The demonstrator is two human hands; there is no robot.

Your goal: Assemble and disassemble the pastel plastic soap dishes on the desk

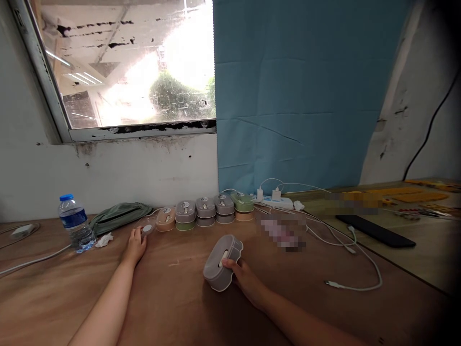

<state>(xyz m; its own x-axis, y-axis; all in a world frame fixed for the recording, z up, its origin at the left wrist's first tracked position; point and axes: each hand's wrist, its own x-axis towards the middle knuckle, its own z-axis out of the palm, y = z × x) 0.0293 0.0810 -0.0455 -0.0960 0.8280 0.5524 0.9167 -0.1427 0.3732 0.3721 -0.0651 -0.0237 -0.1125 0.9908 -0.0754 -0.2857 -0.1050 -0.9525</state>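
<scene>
My right hand (247,281) grips a grey oval lunch box (220,266) by its side, with the thumb on the pale clasp of its lid. The box is tilted and held over the brown table (173,298). At the back left, my left hand (136,246) has its fingers bent at a clear plastic piece with a round white label (147,229); how firmly they hold it is hard to see. Close by that hand stands a peach lunch box (166,219). Several more boxes, grey ones (185,210) and a green one (243,202) among them, stand stacked along the wall.
A water bottle (75,223), a crumpled tissue (104,240) and a green fabric pouch (120,215) are at left. Behind, a power strip (283,202) feeds white cables (374,283) trailing right. A black flat object (374,230) lies there; a blurred patch (283,231) hides something.
</scene>
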